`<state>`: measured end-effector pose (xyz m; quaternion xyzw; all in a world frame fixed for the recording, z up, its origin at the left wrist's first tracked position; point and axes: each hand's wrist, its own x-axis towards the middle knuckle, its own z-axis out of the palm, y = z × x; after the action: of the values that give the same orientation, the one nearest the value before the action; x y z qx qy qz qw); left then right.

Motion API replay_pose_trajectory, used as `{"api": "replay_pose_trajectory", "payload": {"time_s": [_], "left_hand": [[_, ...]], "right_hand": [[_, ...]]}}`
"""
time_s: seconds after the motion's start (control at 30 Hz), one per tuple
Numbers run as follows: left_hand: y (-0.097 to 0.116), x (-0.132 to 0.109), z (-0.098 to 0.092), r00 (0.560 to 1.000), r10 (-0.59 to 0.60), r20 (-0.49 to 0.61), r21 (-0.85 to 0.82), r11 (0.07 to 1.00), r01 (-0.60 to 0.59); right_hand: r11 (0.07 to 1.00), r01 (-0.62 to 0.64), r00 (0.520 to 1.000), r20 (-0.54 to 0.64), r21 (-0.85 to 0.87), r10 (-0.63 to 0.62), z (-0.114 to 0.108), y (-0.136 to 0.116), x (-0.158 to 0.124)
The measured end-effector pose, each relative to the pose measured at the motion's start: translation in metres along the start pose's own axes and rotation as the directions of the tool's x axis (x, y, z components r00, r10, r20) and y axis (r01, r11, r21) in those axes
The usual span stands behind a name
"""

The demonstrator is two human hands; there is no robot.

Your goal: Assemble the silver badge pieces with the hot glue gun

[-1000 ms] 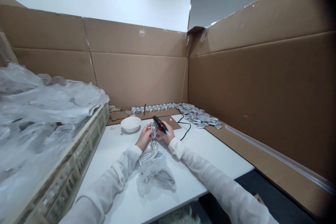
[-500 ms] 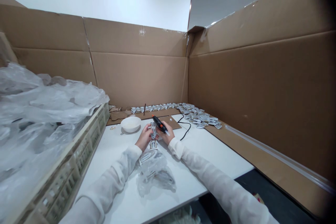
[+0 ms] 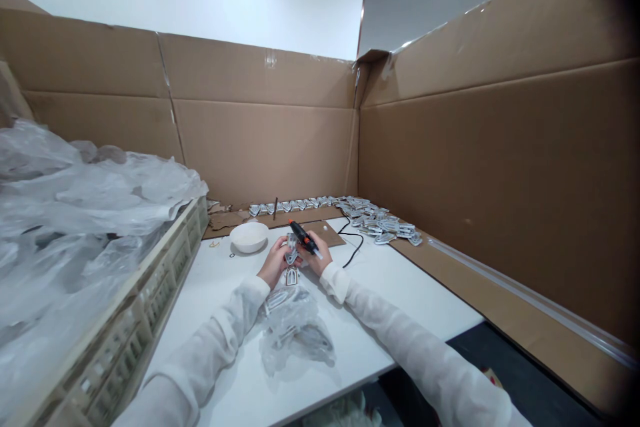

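Observation:
My left hand (image 3: 274, 262) is closed round a small silvery metal piece (image 3: 291, 255) held over the white table (image 3: 380, 293). My right hand (image 3: 315, 258) grips a black and orange glue gun (image 3: 303, 235), its tip pointing down at that piece. A black cord (image 3: 353, 245) trails from the gun to the right. Another silvery piece (image 3: 292, 275) lies on the table just below my hands. A crumpled clear plastic bag (image 3: 295, 328) with more metal pieces lies between my forearms.
A white bowl (image 3: 249, 237) stands left of my hands. Rows of finished silvery pieces (image 3: 350, 212) lie on cardboard at the back. A beige crate (image 3: 145, 307) filled with plastic sheeting (image 3: 75, 207) stands at the left. Cardboard walls (image 3: 500, 167) enclose the table.
Both hands stay in place; the glue gun and the held piece have shifted only slightly upward and left.

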<state>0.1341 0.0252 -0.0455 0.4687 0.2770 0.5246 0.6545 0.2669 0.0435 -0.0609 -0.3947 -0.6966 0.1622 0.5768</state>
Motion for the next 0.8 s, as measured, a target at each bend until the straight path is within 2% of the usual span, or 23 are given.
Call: {"api": "replay_pose_trajectory", "payload": {"time_s": [0.8], "left_hand": [[-0.0027, 0.0027, -0.0028, 1.0, -0.025, 0.011, 0.014, 1.0, 0.025]], "right_hand": [[1.0, 0.023, 0.999, 0.022, 0.009, -0.023, -0.0003, -0.0007, -0.0013]]}}
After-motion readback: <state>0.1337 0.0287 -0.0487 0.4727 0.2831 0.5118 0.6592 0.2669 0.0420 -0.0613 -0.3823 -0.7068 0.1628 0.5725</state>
